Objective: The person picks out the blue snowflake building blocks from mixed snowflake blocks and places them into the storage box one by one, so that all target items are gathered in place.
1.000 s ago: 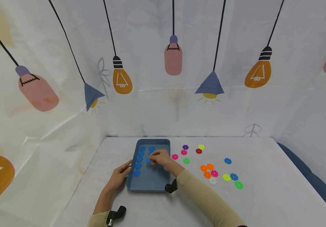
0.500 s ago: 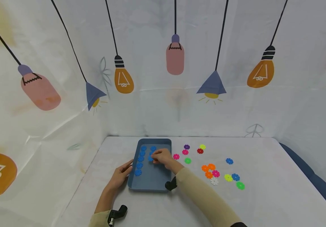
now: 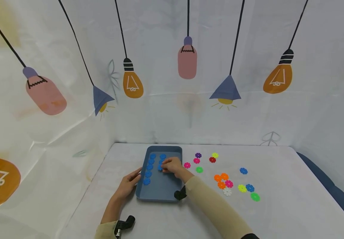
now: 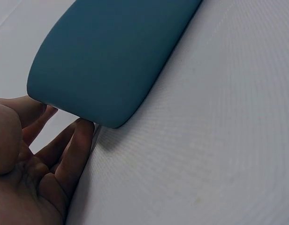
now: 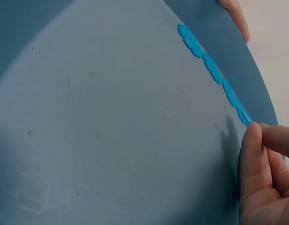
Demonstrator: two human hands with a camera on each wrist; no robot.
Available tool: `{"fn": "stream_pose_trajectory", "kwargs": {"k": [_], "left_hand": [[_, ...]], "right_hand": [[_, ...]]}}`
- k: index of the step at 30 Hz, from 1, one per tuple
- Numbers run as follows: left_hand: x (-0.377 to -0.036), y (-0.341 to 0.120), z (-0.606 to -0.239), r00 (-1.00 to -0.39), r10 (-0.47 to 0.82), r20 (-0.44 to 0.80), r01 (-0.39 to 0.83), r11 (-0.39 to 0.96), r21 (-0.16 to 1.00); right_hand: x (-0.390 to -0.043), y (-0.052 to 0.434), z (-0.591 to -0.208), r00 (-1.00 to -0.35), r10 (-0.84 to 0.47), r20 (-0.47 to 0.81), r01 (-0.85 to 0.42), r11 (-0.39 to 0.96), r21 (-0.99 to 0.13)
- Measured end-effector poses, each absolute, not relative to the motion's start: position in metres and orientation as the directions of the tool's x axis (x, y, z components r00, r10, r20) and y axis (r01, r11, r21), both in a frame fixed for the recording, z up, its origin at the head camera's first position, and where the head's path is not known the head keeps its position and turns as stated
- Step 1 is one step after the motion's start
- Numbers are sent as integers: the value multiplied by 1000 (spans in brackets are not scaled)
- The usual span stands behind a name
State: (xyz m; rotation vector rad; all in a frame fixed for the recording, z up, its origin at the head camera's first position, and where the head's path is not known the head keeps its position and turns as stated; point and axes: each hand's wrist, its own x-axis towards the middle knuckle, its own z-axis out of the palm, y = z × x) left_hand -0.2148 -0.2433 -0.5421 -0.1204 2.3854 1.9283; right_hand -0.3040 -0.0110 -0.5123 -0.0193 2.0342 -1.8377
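Note:
A blue-grey tray (image 3: 160, 189) lies on the white table, with flower-shaped blue discs (image 3: 147, 181) in a column along its left side. To the right of them stands a shorter column of blue discs (image 3: 163, 156). My right hand (image 3: 173, 166) reaches in from the right and pinches a blue flower-shaped disc (image 3: 160, 168) at the lower end of that shorter column; fingertips partly hide it. My left hand (image 3: 127, 184) grips the tray's left edge. In the left wrist view, its thumb and fingers (image 4: 79, 145) meet the tray's side wall (image 4: 107, 61).
Right of the tray lie scattered flower discs: orange (image 3: 221, 185), white (image 3: 227, 192), pink (image 3: 187, 165), green (image 3: 255, 197), yellow (image 3: 242, 188), purple (image 3: 198, 155), red (image 3: 212, 159) and blue (image 3: 243, 171). A patterned backdrop (image 3: 160, 116) rises behind the table.
My right hand has shifted the pinched blue disc slightly, closer in line under the short column. The left hand stays on the tray edge. The head view has drifted a little.

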Motion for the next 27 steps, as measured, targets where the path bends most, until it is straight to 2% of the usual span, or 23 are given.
{"fn": "stream_pose_trajectory", "kwargs": {"k": [27], "left_hand": [[-214,-243,-543,-997,-4,-78,-77,198,977]], "right_hand": [[-308,-15,-520,-948,-219,-232,173,257,-951]]}}
